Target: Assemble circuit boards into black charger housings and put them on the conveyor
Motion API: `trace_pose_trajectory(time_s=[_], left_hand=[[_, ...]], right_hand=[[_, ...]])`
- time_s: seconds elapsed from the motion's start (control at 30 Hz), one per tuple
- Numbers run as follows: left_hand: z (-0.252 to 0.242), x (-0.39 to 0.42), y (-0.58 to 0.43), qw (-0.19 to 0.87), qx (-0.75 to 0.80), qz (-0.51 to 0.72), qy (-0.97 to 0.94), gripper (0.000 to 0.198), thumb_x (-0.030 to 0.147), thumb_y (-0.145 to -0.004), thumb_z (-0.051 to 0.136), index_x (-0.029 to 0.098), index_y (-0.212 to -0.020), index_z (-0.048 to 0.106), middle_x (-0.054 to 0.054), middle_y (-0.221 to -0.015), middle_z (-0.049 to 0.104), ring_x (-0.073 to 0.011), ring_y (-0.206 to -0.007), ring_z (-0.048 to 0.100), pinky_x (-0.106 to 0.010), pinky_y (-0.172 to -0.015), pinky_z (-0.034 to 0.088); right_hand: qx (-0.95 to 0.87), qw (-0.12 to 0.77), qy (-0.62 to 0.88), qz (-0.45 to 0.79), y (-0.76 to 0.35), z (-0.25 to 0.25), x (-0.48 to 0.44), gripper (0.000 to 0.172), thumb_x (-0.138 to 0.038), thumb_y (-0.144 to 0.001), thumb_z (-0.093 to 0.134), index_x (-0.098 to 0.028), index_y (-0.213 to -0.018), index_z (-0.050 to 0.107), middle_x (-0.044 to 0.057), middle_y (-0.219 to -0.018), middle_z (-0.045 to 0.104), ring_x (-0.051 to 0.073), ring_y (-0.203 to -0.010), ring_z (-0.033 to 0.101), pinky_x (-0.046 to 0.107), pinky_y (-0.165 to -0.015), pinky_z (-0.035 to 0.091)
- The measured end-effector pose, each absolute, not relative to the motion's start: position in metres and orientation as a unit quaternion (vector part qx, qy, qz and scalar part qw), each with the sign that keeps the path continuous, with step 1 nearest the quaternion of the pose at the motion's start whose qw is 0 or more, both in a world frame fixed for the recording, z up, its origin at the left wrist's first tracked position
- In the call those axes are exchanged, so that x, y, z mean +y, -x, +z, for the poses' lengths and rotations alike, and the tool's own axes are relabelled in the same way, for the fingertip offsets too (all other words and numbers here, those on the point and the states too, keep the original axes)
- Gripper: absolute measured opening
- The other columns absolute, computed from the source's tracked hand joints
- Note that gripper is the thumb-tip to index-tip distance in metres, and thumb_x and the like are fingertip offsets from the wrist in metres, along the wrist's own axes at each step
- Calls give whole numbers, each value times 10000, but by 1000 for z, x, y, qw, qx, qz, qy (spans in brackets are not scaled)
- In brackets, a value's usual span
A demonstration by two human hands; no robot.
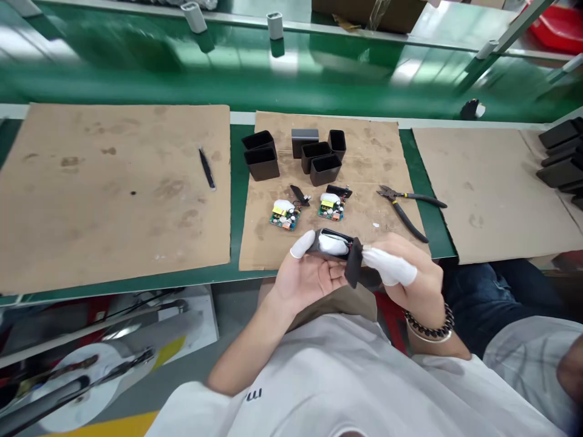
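Note:
My left hand (306, 274) lies palm up at the near table edge and cradles a black plastic housing (331, 243) with a white part showing inside it. My right hand (407, 276), with white cots on its fingertips, pinches a small black cover (354, 263) at the housing's right end. Both hands are closed on these parts. Two green circuit boards (285, 215) (331, 208) with white pieces lie on the brown cardboard mat (364, 152) just beyond my hands. Several empty black housings (314, 156) stand at the mat's far side.
Black-handled cutters (407, 204) lie right of the boards. Black tweezers (207, 169) rest on a large cardboard mat (113, 188) to the left. More black housings (562, 158) are stacked at the far right. A green conveyor belt (273, 73) runs behind. Another person's sleeve (528, 358) sits at my right.

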State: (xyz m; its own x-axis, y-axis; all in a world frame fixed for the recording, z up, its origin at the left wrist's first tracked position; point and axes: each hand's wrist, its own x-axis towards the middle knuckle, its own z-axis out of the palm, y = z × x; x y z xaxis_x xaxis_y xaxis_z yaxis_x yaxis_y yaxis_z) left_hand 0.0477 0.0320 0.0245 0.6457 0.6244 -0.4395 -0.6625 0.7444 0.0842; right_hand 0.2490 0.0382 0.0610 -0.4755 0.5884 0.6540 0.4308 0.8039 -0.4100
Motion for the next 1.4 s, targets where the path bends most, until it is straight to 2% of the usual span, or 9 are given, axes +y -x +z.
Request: trace_pose_trajectory(time_s=[0.33,0.5,0.67,0.73,0.8,0.9,1.03,1.23,1.4], left_hand=[[38,36,-43,898,266,350,15,552,586,-1017,494,131,-811,728,-74,-663,719,-170,-540,650,-287,-610,523],[32,34,-41,920,251,300,34,657,695,-997,478,145,-692,667,-28,-513,573,-110,-412,446,-259,-539,438],[30,31,-49,847,340,409,-25,511,674,-898,692,164,-861,713,-52,-744,712,-141,-591,609,-278,-625,513],[32,30,-53,825,349,433,-103,561,723,-841,726,165,-896,722,-62,-789,734,-163,-655,646,-294,-650,535],[34,30,-55,801,345,449,-195,651,805,-826,673,162,-912,721,-69,-768,729,-190,-675,657,-335,-681,558],[30,26,-50,710,372,504,-323,668,783,-895,605,168,-1140,692,-77,-864,756,-222,-750,691,-392,-776,577],[13,11,-41,479,502,564,-448,590,485,-961,712,246,-1463,513,-44,-1044,747,-194,-937,695,-349,-915,543],[-24,-12,-29,302,623,545,-473,410,413,-1003,649,221,-1363,615,-53,-991,748,-212,-907,722,-353,-875,575],[-47,-8,-14,148,678,523,-495,364,351,-989,670,242,-1336,650,-66,-976,781,-228,-848,744,-362,-820,597]], right_hand=[[-953,260,137,-72,-251,100,58,210,-105,-1007,470,-222,-903,610,65,-834,732,188,-746,636,364,-706,617],[-941,313,127,18,-268,74,73,184,-153,-991,541,-228,-1106,664,76,-931,783,201,-826,718,371,-725,644],[-854,378,285,215,-267,82,64,559,-298,-887,765,-305,-1424,611,143,-1488,655,323,-1285,691,485,-993,627],[-844,317,350,255,-257,88,59,709,-355,-842,833,-284,-1493,564,150,-1447,691,337,-1247,720,474,-969,637],[-846,259,374,278,-246,93,63,578,-299,-859,808,-253,-1410,640,117,-1251,795,298,-1078,786,409,-876,651],[-837,271,358,312,-236,101,97,355,-240,-862,767,-235,-1216,744,63,-1137,827,248,-984,790,345,-844,623],[-817,302,445,206,-229,111,203,371,-202,-798,768,-190,-1168,751,62,-1166,797,272,-1061,722,385,-952,554],[-735,214,633,118,-227,94,357,371,-112,-822,702,-40,-1187,710,214,-1244,742,303,-1118,653,394,-1011,498],[-701,187,679,108,-258,79,401,367,-414,-982,648,-153,-1231,718,136,-1266,747,242,-1125,662,331,-1011,503]])
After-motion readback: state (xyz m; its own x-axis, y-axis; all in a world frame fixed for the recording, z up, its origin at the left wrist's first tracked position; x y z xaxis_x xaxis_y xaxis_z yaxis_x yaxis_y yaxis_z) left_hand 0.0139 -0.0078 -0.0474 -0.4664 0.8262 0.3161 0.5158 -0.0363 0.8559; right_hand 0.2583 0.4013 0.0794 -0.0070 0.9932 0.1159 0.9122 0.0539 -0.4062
